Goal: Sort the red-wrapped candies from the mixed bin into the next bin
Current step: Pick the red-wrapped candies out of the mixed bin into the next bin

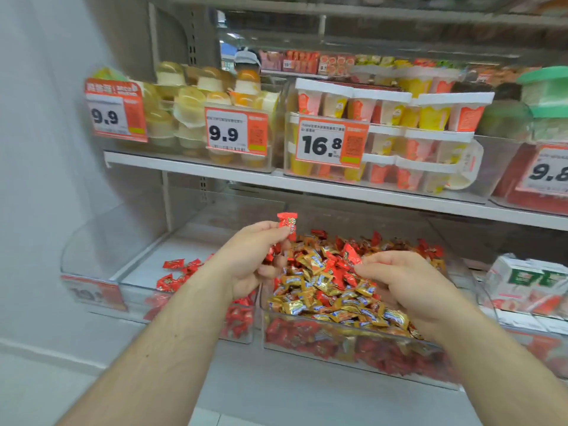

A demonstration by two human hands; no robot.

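Observation:
A clear mixed bin [353,348] holds gold-wrapped and red-wrapped candies in a heap. To its left stands a clear bin [135,290] with several red-wrapped candies [173,273] lying in it. My left hand [255,259] is raised over the divide between the two bins and pinches a red-wrapped candy [288,224] between thumb and fingertips, with more red wrappers tucked in its palm. My right hand [405,284] hovers over the heap and pinches another red-wrapped candy [352,256] at its fingertips.
The shelf above carries clear bins of jelly cups [184,112] and boxed cups [399,130] with price tags 9.9 and 16.8. A white carton pack [531,281] sits right of the mixed bin. A white wall [40,179] bounds the left.

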